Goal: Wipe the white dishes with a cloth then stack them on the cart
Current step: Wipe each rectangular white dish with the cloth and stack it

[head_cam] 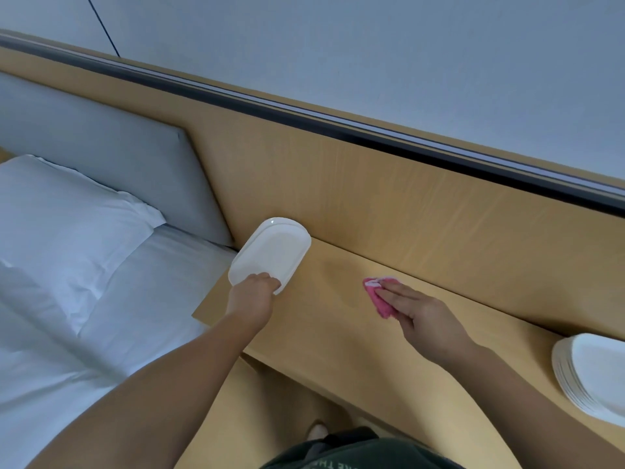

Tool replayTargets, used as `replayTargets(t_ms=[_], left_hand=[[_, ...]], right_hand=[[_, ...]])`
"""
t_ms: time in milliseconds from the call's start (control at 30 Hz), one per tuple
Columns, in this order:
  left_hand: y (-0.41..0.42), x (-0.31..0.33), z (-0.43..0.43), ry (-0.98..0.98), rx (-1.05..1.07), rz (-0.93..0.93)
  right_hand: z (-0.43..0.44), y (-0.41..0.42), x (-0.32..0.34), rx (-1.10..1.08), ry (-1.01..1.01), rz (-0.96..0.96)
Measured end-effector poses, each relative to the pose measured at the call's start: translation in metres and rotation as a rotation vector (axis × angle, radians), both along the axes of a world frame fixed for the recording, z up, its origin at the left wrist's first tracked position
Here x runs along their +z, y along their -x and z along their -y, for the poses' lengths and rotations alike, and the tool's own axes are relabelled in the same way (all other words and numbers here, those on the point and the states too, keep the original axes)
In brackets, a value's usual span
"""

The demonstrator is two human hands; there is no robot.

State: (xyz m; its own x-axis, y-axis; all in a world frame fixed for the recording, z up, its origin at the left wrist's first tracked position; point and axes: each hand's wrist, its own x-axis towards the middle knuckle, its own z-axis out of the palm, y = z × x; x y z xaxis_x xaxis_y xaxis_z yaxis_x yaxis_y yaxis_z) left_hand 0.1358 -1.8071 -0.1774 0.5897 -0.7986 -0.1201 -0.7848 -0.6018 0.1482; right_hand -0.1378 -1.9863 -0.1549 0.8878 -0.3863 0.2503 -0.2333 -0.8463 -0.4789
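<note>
Bare forearms [152, 384] reach over a light wooden ledge [324, 319], the left hand [257, 289] curling its fingers round the near rim of a white oval glazed dish [274, 248] at the ledge's left end beside a white-sheeted bed [101, 299], the right hand [419, 316] pressing straight fingers flat on a crumpled pink cloth [377, 296]. Stiff, smooth and probably slippery and breakable, the dish seems best held by its rim, and it lies near the ledge's corner, where a slide could drop it. Bare ledge lies between the hands; a stack of white dishes [588, 377] sits far right.
</note>
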Motion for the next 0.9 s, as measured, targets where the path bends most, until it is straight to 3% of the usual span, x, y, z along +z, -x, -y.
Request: replayTargets(t_ms=[300, 467, 900], left_hand=[[-0.009, -0.012, 0.018, -0.132, 0.018, -0.037], [0.009, -0.006, 0.039, -0.083, -0.053, 0.005], [0.199, 0.005, 0.173, 0.034, -0.496, -0.112]], right_hand=[[0.001, 0.012, 0.006, -0.012, -0.048, -0.007], [0.007, 0.036, 0.007, -0.063, -0.061, 0.01], [0.031, 0.198, 0.032, -0.423, -0.04, 0.101]])
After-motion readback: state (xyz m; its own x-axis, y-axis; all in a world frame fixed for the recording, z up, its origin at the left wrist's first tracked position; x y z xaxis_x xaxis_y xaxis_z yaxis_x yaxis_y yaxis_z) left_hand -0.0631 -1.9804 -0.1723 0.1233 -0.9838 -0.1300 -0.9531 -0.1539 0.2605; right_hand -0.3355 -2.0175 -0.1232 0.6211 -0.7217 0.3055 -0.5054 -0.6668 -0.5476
